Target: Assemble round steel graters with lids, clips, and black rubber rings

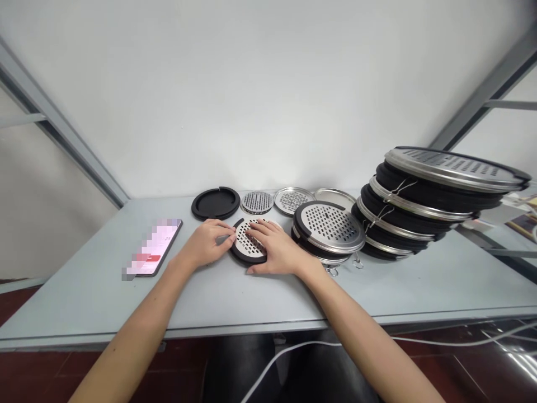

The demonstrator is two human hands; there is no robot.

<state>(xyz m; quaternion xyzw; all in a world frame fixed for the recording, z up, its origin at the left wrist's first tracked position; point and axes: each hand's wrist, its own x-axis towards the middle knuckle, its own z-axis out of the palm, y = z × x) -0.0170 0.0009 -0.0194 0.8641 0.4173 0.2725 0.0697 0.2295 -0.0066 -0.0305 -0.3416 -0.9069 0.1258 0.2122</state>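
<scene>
Perforated disc [244, 239] sits flat in black rim [248, 259] on table [251, 305]; stack [331, 225] at its 3 o'clock. Right hand [277, 249] lies open across the top. Left hand [206, 243] has fingertips at 9–10 o'clock; can't tell if pinching. Disc looks light, stiff, slick, holes maybe sharp. Rim probably grippier: best hold 3 and 9.

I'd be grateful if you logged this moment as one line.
left hand: at black-rimmed perforated disc | right hand: spread over disc | phone: left on table | tall disc stack: right
</scene>
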